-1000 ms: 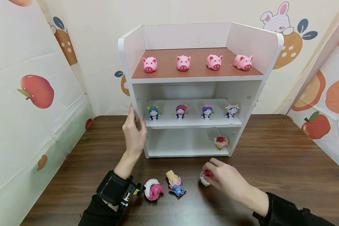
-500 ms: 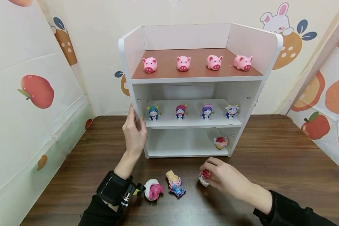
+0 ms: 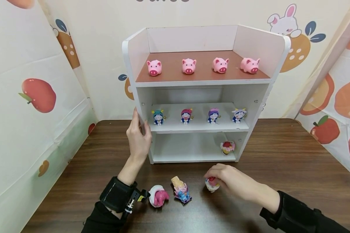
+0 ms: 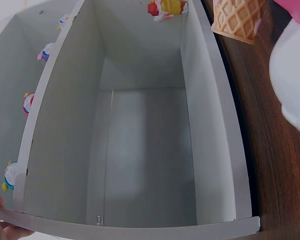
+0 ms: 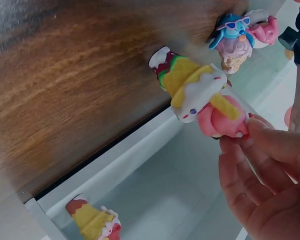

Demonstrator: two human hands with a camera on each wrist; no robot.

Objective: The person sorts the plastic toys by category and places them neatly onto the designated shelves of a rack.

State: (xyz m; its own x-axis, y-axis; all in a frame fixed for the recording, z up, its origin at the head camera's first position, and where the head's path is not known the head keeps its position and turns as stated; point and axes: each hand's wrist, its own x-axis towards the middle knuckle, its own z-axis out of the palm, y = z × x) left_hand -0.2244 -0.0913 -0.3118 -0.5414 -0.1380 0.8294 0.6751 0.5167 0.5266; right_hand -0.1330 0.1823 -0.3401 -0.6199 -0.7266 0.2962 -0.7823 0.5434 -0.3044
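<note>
My right hand (image 3: 231, 179) pinches the pink top of an ice-cream-cone figurine (image 5: 195, 92) between thumb and fingertips, low over the table in front of the shelf. That figurine has a white face, a yellow body and a dark red and white end. My left hand (image 3: 139, 137) holds the left side panel of the white shelf unit (image 3: 199, 132), thumb at its front edge. Left of the right hand lie a cone figurine with a blue character (image 3: 181, 189) and a white-and-pink figurine (image 3: 158, 195). Another cone figurine (image 3: 228, 147) sits at the bottom shelf's right end.
Several pink pigs (image 3: 189, 66) stand in a row on the brown top shelf (image 3: 204, 55). The middle shelf (image 3: 175, 127) bears several small figurines in coloured hats (image 3: 186, 116). Patterned sheets (image 3: 38, 95) hang behind and beside the wooden table (image 3: 285, 155).
My right hand has shifted slightly left and its fingers now lie higher on the figurine, leaving more of it showing. The left hand has stayed on the side panel.
</note>
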